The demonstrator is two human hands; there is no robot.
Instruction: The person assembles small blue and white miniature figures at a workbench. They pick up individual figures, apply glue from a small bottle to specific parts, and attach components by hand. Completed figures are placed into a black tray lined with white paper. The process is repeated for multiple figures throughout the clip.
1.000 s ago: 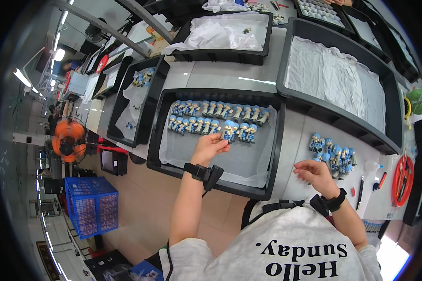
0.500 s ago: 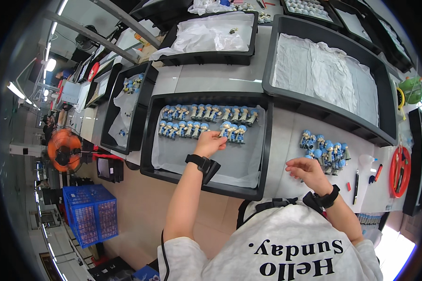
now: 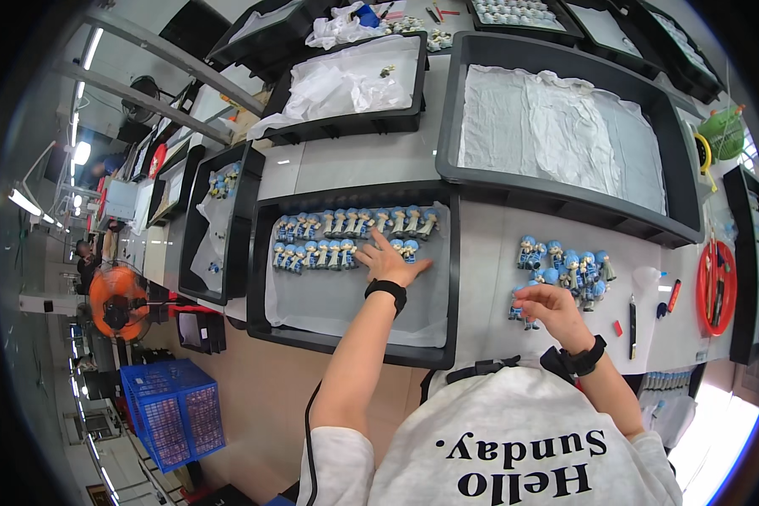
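My left hand (image 3: pixel 392 263) is open, fingers spread, over small blue-haired figurines (image 3: pixel 337 222) in a black tray (image 3: pixel 354 348). Two rows lie side by side on the white liner; my fingers rest at the right end of the front row, partly covering figurines (image 3: pixel 405 250) there. My right hand (image 3: pixel 561 312) hovers at the near left side of a loose group of similar figurines (image 3: pixel 572 263) on the table. Its fingers are loosely bent, with nothing visibly gripped. A couple of figurines (image 3: pixel 530 321) show beneath its fingertips.
A large black tray (image 3: pixel 565 192) with white cloth stands at the back right, another lined tray (image 3: pixel 346 126) behind. A narrower tray (image 3: pixel 246 219) sits left. At right are a black pen (image 3: pixel 632 325), a red-handled tool (image 3: pixel 674 295) and a red round tray (image 3: pixel 704 325).
My left hand has gone from pinching a figurine at the front row's right end to spread fingers over the row. My right hand has shifted slightly right, uncovering figurines beneath it. The view has shifted.
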